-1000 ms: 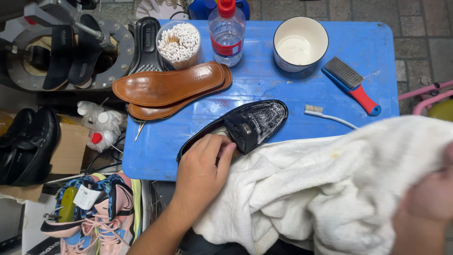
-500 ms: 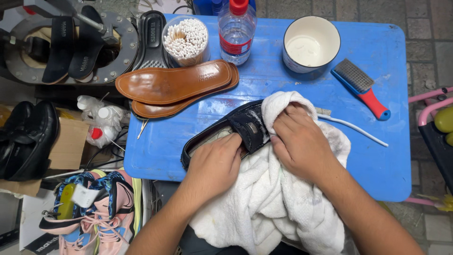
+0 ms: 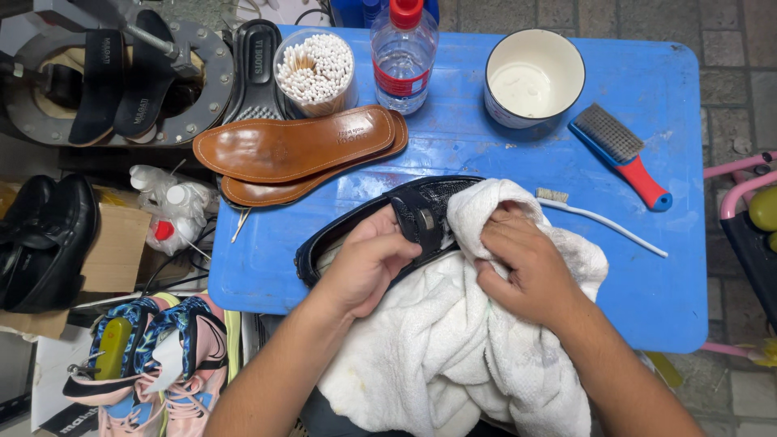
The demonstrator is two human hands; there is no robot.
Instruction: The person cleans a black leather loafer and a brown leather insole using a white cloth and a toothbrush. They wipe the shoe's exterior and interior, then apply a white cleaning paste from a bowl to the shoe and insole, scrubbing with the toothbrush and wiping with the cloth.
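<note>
A glossy black loafer (image 3: pixel 409 212) lies on the blue plastic table (image 3: pixel 486 154), its toe wrapped in a white towel (image 3: pixel 441 340). My left hand (image 3: pixel 368 263) grips the loafer around its opening and heel end. My right hand (image 3: pixel 526 263) clutches a fold of the towel and presses it against the shoe's toe. The rest of the towel hangs over the table's near edge toward me.
On the table: two brown leather insoles (image 3: pixel 295 150), a jar of cotton swabs (image 3: pixel 314 71), a water bottle (image 3: pixel 402 57), a white bowl (image 3: pixel 532 81), a blue-and-red brush (image 3: pixel 619 154), a white toothbrush (image 3: pixel 599 217). Left of it lie black shoes (image 3: pixel 48 243), sneakers (image 3: pixel 154 356) and black insoles (image 3: pixel 121 81).
The right hand brought the towel from the right onto the loafer's toe and now rubs it. The left hand shifted its grip and the heel end moved slightly left.
</note>
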